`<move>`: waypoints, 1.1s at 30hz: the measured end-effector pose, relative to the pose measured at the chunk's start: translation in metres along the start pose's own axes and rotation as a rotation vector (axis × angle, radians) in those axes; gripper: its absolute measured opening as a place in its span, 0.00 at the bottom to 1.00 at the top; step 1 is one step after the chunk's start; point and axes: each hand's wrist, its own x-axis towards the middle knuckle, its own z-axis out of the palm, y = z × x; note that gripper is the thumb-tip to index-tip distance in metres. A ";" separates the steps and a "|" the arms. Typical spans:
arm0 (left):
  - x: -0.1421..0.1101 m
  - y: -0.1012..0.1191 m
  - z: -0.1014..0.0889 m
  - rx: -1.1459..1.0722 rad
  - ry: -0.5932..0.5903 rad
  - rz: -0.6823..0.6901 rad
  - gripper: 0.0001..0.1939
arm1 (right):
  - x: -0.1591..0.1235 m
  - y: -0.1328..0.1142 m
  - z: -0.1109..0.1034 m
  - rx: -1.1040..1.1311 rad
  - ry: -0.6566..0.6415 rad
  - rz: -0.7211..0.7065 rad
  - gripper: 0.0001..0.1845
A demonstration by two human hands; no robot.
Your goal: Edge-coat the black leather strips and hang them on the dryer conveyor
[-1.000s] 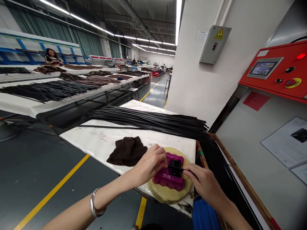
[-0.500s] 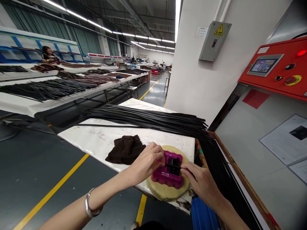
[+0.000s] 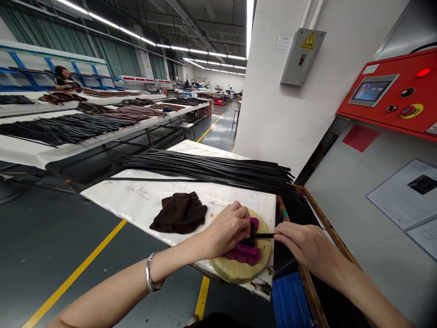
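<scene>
At the near edge of the white counter [image 3: 136, 193], the left hand [image 3: 227, 230] sits further right than in the earlier frame, now covering the top of a magenta jig [image 3: 243, 254]. Its fingers [image 3: 241, 217] curl down over a black piece [image 3: 249, 241] in the jig, and they hide the grip, so I cannot tell whether they hold it. A silver bangle [image 3: 150, 273] circles that wrist. The right hand [image 3: 309, 248] has drawn away to the right, and its fingers [image 3: 285, 231] close narrowly on the end of a thin black strap [image 3: 264, 235], which runs straight across to the black piece. The jig rests on a round tan pad [image 3: 239, 269], which now shows less at its top edge, where the left hand covers it.

Just left of the hands lies a crumpled dark brown cloth [image 3: 179, 212]. Beyond them, a long bundle of black straps [image 3: 205, 167] spreads across the counter.

To the right, a wood-edged tray [image 3: 300, 214] holds more black straps, and below it sits a blue plastic crate [image 3: 290, 300] whose contents I cannot see.

Farther off, a red control panel [image 3: 385, 93] is on the right, and a seated co-worker [image 3: 63, 77] is at the far end of a long table [image 3: 34, 152] with rows of straps.
</scene>
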 end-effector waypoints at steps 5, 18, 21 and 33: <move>0.000 0.000 -0.002 0.006 -0.005 -0.006 0.05 | 0.016 -0.009 -0.030 -0.205 0.003 -0.138 0.08; 0.013 0.001 0.017 -0.036 0.012 -0.009 0.02 | 0.031 -0.024 -0.052 -0.343 0.128 -0.365 0.12; 0.020 -0.006 0.009 -0.205 0.041 -0.010 0.03 | 0.033 -0.013 -0.061 -0.213 0.039 -0.250 0.05; 0.028 -0.041 -0.064 -0.776 -0.118 -0.269 0.13 | 0.016 0.005 0.003 0.358 0.499 -0.339 0.16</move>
